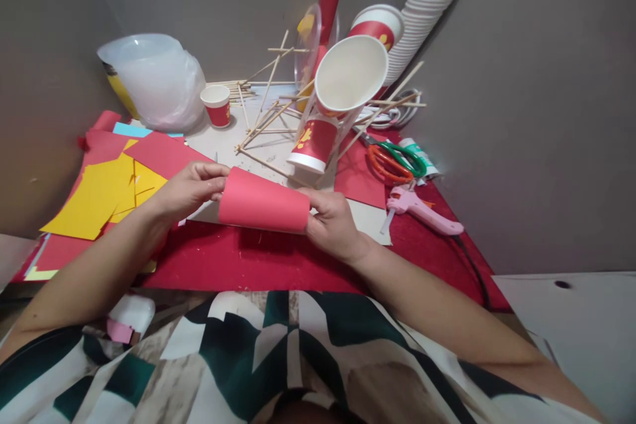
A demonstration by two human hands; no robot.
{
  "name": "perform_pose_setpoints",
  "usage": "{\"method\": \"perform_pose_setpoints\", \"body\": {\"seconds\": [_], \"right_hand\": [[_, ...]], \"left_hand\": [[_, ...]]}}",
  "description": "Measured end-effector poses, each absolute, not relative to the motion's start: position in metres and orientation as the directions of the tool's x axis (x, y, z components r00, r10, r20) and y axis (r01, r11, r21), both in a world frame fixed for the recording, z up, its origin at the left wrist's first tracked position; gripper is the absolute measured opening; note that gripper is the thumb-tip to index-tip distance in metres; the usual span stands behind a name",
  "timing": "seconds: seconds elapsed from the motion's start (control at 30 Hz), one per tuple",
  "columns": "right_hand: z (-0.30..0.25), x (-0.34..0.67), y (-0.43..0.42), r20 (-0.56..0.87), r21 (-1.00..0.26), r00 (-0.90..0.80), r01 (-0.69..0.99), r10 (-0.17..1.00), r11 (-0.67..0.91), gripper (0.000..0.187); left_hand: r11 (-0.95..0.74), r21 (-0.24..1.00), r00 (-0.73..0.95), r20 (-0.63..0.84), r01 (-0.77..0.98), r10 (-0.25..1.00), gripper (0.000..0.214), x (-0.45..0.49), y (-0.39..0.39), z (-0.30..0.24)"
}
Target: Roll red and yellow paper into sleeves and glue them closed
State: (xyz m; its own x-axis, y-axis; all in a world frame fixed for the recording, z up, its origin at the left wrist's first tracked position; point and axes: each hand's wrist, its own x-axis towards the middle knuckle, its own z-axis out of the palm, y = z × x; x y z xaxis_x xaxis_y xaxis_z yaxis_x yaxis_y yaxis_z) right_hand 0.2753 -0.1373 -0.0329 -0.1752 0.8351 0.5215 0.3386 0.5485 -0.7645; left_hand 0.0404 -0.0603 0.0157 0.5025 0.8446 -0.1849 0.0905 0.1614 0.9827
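Red tabletop [199, 262] beneath, red paper roll [265, 201] between left hand [189, 191] and right hand [336, 223], each closed on 1 end.

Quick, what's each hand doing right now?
Left hand: closed, fingers at the wider end of the rolled red paper.
Right hand: closed, holding the paper's other end.

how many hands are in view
2: the left hand at the left end of the rolled red paper, and the right hand at its right end.
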Motion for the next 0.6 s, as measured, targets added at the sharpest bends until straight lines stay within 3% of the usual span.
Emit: {"method": "perform_pose_setpoints", "body": {"seconds": [0.17, 0.6], "right_hand": [[-0.035, 0.274, -0.141, 0.484, -0.750, -0.182, 0.416, 0.856, 0.513, 0.023], [-0.032, 0.278, -0.142, 0.544, -0.642, -0.221, 0.512, 0.809, 0.571, 0.024]], "left_hand": [[0.250, 0.967, 0.552, -0.233, 0.046, 0.801, 0.022, 0.045, -0.052, 0.003], [0.281, 0.958, 0.575, -0.258, 0.052, 0.776, 0.023, 0.045, -0.041, 0.000]]}}
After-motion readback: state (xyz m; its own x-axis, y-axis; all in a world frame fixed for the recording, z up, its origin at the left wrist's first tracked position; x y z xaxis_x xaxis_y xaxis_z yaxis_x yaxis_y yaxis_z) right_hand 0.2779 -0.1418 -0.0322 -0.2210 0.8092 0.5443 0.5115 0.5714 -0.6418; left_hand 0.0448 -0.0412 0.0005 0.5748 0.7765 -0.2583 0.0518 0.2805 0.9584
